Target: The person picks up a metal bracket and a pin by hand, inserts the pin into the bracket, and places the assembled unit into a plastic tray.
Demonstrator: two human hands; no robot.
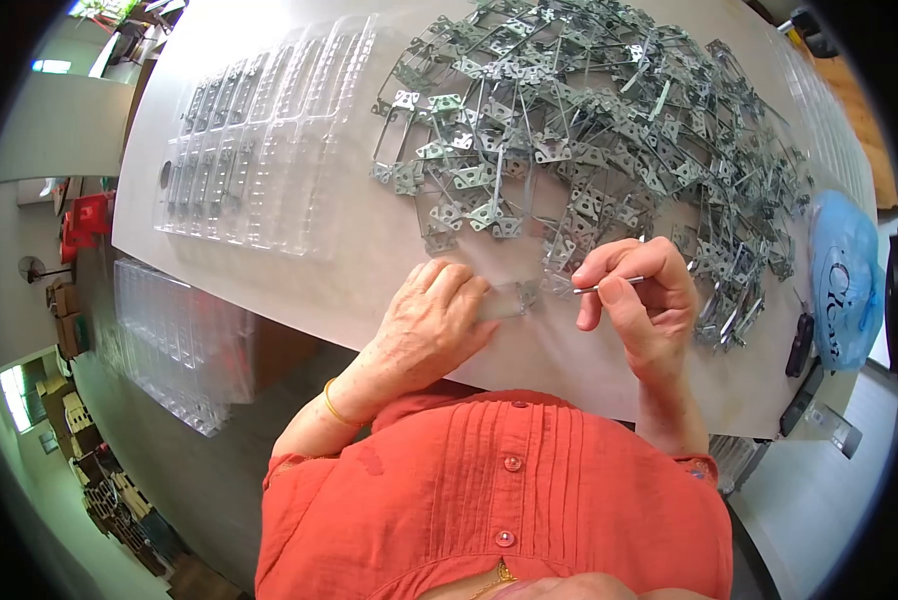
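Note:
My left hand (434, 312) rests low over the near part of the table, its fingers curled over one end of a flat metal bracket (514, 299). The bracket's far end pokes out to the right of the fingers; the rest is hidden under them. To the right, my right hand (649, 300) is raised, pinching a thin metal pin (609, 286) between thumb and fingertips. The pin lies roughly level and points left, apart from the bracket. Just beyond both hands spreads a large heap of similar metal brackets (569, 130).
Clear plastic trays (304, 190) lie at the left of the table (359, 275), with metal parts in some slots. More clear trays (169, 330) are stacked lower left. A blue plastic bag (845, 280) and a black-handled tool (800, 345) are at the right edge.

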